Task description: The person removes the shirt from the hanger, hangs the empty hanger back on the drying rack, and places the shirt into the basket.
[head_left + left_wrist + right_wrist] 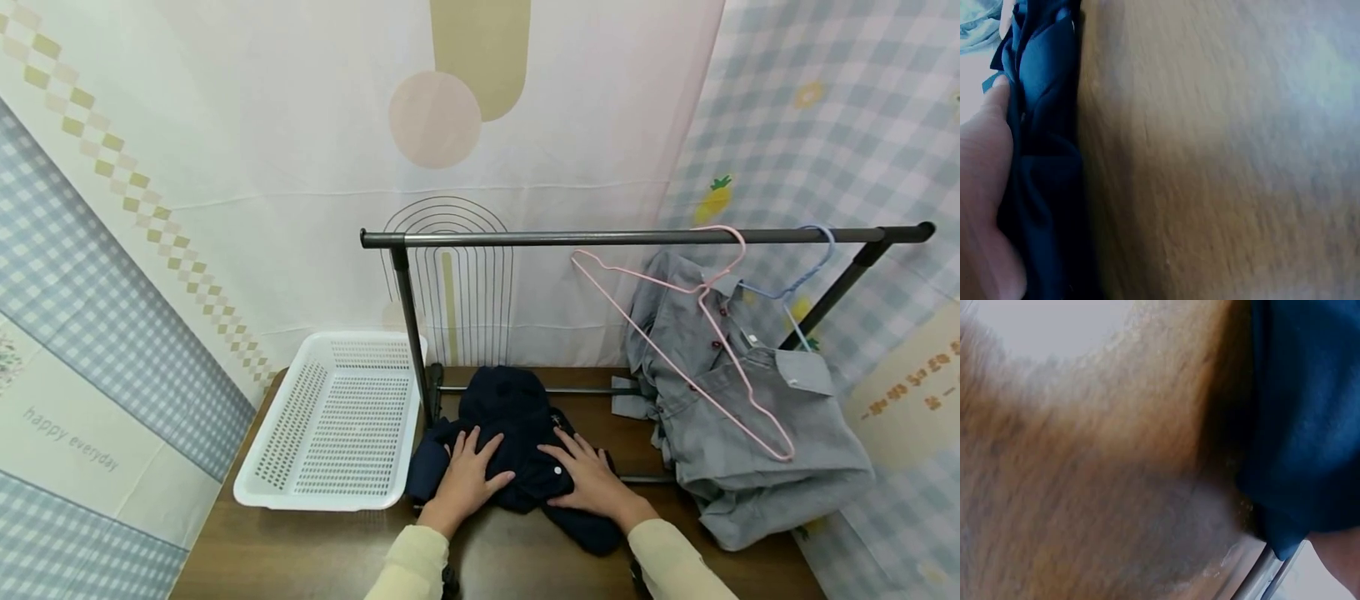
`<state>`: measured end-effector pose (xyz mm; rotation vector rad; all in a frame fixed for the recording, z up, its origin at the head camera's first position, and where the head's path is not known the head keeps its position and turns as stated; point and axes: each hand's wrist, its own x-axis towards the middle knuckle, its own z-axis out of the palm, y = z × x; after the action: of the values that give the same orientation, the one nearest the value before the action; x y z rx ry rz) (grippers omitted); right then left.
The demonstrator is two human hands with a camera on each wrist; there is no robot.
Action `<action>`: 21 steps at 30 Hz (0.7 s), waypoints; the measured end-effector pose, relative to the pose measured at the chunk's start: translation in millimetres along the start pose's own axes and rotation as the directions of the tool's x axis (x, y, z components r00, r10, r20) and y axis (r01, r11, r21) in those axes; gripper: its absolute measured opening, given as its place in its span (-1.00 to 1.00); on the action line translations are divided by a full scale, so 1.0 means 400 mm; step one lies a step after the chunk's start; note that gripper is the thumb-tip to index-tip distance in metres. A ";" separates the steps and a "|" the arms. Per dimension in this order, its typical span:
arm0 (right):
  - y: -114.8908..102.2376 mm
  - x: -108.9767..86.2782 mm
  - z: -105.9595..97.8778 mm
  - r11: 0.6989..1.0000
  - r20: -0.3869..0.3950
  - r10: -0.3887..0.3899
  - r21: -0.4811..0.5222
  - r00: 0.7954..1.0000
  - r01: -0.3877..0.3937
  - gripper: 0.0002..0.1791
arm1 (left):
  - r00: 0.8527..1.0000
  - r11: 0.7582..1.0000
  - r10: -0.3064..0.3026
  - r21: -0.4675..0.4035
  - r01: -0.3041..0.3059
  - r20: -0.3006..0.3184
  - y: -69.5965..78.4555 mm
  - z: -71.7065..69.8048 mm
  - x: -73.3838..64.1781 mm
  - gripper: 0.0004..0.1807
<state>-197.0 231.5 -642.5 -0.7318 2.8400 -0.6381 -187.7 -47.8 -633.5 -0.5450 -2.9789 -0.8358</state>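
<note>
A dark navy garment (510, 400) lies bunched on the wooden table (517, 567), with a small white button showing near its middle. My left hand (467, 479) rests on its left part, fingers spread and mostly straight. On the right part lies my right hand (588, 483), its fingers spread too. A loose navy end sticks out toward me below the right hand. In the left wrist view, my left hand (985, 175) lies along the folded navy cloth (1047, 200). The right wrist view shows the navy cloth (1310, 412) hanging over the table surface, most of that hand hidden.
A white perforated basket (330, 504) stands at the left. Over the garment runs a black clothes rack (540, 238). From its bar hang a pink hanger (742, 367) and a blue hanger (783, 293), with grey clothing (765, 483) at the right.
</note>
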 end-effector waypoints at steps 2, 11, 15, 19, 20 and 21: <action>-0.001 -0.002 0.002 1.000 -0.007 0.003 -0.004 1.000 -0.003 -0.01 | 1.000 1.000 -0.004 0.014 0.004 0.005 0.005 0.000 -0.004 -0.25; 0.001 0.000 -0.002 1.000 0.006 0.010 0.016 1.000 -0.010 -0.11 | 0.990 0.945 0.110 0.317 -0.076 -0.090 0.019 -0.058 -0.034 -0.16; -0.002 -0.001 -0.008 0.999 0.012 0.012 0.047 1.000 -0.012 -0.14 | 0.986 0.871 0.110 0.489 -0.033 -0.128 0.013 -0.087 -0.058 0.03; -0.005 -0.002 -0.010 0.998 0.017 0.010 0.064 1.000 -0.011 -0.15 | 0.998 0.821 0.006 0.570 0.035 -0.070 0.015 -0.105 -0.080 0.22; -0.005 -0.002 -0.010 0.998 0.016 0.011 0.068 1.000 -0.012 -0.15 | 0.998 0.809 -0.017 0.586 0.047 -0.056 0.015 -0.107 -0.084 0.22; -0.006 -0.002 -0.009 0.997 0.016 0.011 0.072 1.000 -0.012 -0.15 | 0.999 0.795 -0.035 0.604 0.053 -0.041 0.015 -0.108 -0.087 0.16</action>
<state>-196.1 231.4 -638.2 -0.7048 2.7890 -0.7258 -157.0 -76.5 -596.5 -0.4187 -2.9839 0.1457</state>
